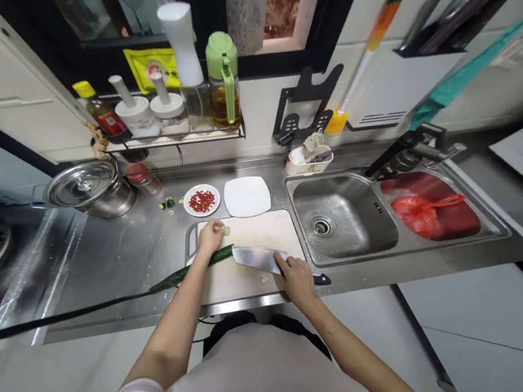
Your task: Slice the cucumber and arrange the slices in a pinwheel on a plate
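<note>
My right hand (298, 277) is wrapped round the handle of a cleaver (257, 258), its broad blade lying over the white cutting board (266, 228). The blade's left end meets the cut end of a long green cucumber (172, 279), which passes under my left forearm and off the board's left side. At the board's upper left, my left hand (210, 235) pinches a thin, pale cucumber slice (226, 231) between its fingertips. Above the board stand a white plate (246, 196) and a small round plate (188, 203) holding chopped red pieces.
Cucumber scraps (169, 202) lie left of the plates, near a lidded steel pot (94, 193). To the right is a double sink (343, 213), with a red bag (414, 215) in its right basin. A rack (184, 139) of seasoning bottles hangs behind.
</note>
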The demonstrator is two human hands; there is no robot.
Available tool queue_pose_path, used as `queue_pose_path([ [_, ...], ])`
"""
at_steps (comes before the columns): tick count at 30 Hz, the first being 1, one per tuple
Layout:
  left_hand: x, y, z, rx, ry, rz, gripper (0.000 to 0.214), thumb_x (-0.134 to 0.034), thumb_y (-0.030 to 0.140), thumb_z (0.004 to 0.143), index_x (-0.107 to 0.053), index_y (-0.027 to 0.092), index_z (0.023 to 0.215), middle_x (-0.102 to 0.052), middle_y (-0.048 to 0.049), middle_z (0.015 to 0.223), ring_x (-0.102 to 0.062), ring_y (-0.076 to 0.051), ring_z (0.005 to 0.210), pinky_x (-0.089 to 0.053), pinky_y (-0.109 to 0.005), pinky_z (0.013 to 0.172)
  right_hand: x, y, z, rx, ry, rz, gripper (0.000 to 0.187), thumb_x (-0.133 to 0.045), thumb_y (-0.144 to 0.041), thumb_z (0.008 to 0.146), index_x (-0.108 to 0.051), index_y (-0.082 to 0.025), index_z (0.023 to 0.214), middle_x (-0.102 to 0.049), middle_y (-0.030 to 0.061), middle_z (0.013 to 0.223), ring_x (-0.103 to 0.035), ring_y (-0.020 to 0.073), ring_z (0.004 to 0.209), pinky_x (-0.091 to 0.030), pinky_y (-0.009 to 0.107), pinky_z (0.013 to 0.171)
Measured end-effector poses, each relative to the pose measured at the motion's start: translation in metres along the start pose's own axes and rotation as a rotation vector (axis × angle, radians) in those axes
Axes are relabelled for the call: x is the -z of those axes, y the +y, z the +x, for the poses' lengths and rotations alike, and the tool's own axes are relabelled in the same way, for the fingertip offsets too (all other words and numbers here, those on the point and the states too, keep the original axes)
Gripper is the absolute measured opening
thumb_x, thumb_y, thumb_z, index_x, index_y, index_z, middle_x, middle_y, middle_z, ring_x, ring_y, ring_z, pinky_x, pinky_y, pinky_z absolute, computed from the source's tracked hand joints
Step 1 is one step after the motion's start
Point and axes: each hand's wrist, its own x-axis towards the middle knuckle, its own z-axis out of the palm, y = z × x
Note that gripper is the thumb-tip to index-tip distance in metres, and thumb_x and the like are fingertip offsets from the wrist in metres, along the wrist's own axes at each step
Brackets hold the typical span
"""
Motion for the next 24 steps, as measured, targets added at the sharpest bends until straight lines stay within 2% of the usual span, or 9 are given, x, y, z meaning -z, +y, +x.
queue_pose_path([
  [5, -0.003, 0.009, 0.008, 0.042, 0.03, 0.153, 0.031, -0.057, 0.017, 0.075, -0.059, 0.022, 0.106, -0.069, -0.0005, 0.081, -0.062, -0.017, 0.078, -0.042, -0.026, 0.073, -0.002, 0.002, 0.003, -0.009, -0.023, 0.017, 0.055, -0.063, -0.031, 0.083, -0.049, -0.023, 0.136, -0.061, 0.0065, 0.088, -0.052, 0.021, 0.087, -0.029, 0.031, 0.076],
  [10, -0.007, 0.014, 0.008, 0.029, 0.078, 0.256, 0.029, -0.053, 0.017, 0.079, -0.059, 0.024, 0.106, -0.068, -0.0016, 0.079, -0.061, -0.019, 0.079, -0.04, -0.027, 0.073, -0.001, 0.003, 0.009, -0.017, -0.045, 0.029, 0.054, -0.062, -0.03, 0.084, -0.048, -0.024, 0.136, -0.061, 0.0062, 0.09, -0.053, 0.0206, 0.088, -0.03, 0.031, 0.077],
  [14, -0.007, 0.012, 0.009, -0.041, 0.134, 0.269, 0.027, -0.05, 0.015, 0.08, -0.06, 0.023, 0.103, -0.064, -0.0036, 0.074, -0.059, -0.022, 0.077, -0.039, -0.029, 0.072, 0.002, 0.003, 0.014, -0.031, -0.065, 0.035, 0.054, -0.062, -0.032, 0.085, -0.048, -0.024, 0.137, -0.062, 0.0067, 0.091, -0.054, 0.0209, 0.09, -0.031, 0.031, 0.078],
  [19, -0.009, 0.008, 0.01, -0.108, 0.144, 0.26, 0.026, -0.052, 0.012, 0.076, -0.061, 0.022, 0.098, -0.063, -0.0051, 0.075, -0.057, -0.024, 0.082, -0.039, -0.031, 0.075, 0.005, 0.001, 0.018, -0.041, -0.077, 0.048, 0.052, -0.061, -0.033, 0.086, -0.049, -0.023, 0.136, -0.062, 0.0069, 0.09, -0.055, 0.021, 0.089, -0.031, 0.031, 0.078],
  [24, -0.009, 0.006, 0.007, -0.104, 0.203, 0.208, 0.019, -0.056, 0.016, 0.074, -0.062, 0.022, 0.092, -0.063, -0.0046, 0.076, -0.056, -0.024, 0.084, -0.041, -0.032, 0.077, 0.003, 0.0, 0.017, -0.047, -0.081, 0.07, 0.052, -0.06, -0.031, 0.086, -0.05, -0.023, 0.136, -0.063, 0.0069, 0.091, -0.055, 0.0206, 0.088, -0.032, 0.03, 0.078],
])
